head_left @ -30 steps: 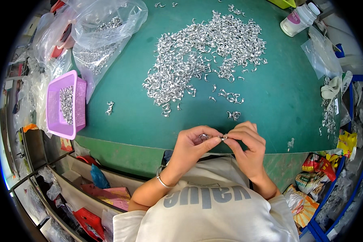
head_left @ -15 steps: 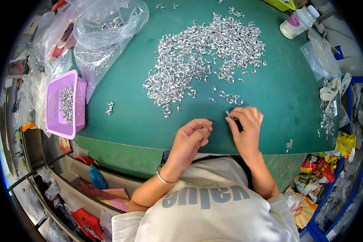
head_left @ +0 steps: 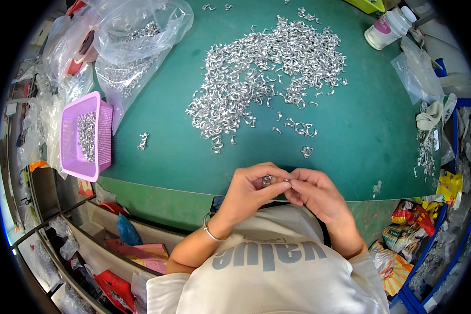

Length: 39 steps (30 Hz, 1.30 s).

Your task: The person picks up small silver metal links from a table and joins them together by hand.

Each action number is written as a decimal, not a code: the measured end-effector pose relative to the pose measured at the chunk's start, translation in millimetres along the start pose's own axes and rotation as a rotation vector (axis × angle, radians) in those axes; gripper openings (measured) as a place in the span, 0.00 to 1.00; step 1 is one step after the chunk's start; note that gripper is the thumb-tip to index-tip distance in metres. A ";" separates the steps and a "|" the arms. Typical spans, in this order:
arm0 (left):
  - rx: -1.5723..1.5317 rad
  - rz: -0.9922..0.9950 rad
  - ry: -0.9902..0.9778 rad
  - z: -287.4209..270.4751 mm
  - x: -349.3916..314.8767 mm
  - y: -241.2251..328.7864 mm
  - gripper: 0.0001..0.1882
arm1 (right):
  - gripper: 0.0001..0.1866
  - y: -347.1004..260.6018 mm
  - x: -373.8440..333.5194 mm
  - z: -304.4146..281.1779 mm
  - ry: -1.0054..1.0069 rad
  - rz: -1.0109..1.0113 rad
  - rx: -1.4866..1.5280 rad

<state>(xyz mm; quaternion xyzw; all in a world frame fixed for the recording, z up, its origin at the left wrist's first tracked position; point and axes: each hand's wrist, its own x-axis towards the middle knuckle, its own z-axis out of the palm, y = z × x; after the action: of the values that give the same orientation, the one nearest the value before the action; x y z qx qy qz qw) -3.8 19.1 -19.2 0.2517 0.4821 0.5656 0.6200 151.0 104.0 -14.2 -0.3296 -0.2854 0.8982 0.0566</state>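
Right hand (head_left: pixel 319 193) has come back to meet the left hand (head_left: pixel 248 189), both pinching a small metal piece (head_left: pixel 287 180) over the surface (head_left: pixel 193 167), where slackened pressure could drop it.

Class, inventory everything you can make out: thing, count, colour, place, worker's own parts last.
table: one, green, centre
metal pieces: countless, silvery, heaped mid-table
basket: one, purple, table's left, with metal pieces inside
small cluster: one, silvery, right of basket
large bag: one, clear, beyond basket
bottle: one, white, far right
container: one, yellow-green, far edge
packets: several, multicoloured, lower right
small bag: one, blue, lower left
shirt: one, off-white, bottom centre
bracelet: one, silvery, left wrist
left hand: one, bare, front edge, holding metal pieces
right hand: one, bare, touching left hand
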 end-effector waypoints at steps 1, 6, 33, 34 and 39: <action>0.010 -0.008 0.026 -0.5 -0.2 0.6 0.05 | 0.06 0.4 -1.1 5.9 0.063 -0.090 -0.103; 0.135 0.033 0.135 4.4 -3.1 0.4 0.04 | 0.06 8.1 -6.5 17.4 0.220 -0.430 -0.543; -0.311 -0.200 -0.021 -5.4 -8.9 8.4 0.04 | 0.07 6.5 -3.8 8.8 0.159 -0.678 -0.701; -0.553 -0.377 -0.092 -10.3 -6.9 4.9 0.04 | 0.07 7.6 -3.8 3.6 0.282 -0.661 -0.716; -0.601 -0.373 -0.006 -4.6 -0.4 -6.5 0.07 | 0.13 -3.7 4.7 -20.2 0.746 -0.857 -1.348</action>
<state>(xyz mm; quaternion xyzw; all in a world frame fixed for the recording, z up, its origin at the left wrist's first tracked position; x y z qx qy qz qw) -4.8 16.2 -26.5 -0.0325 0.3301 0.5584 0.7604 159.6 118.0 -27.3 -0.4294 -0.8166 0.2739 0.2717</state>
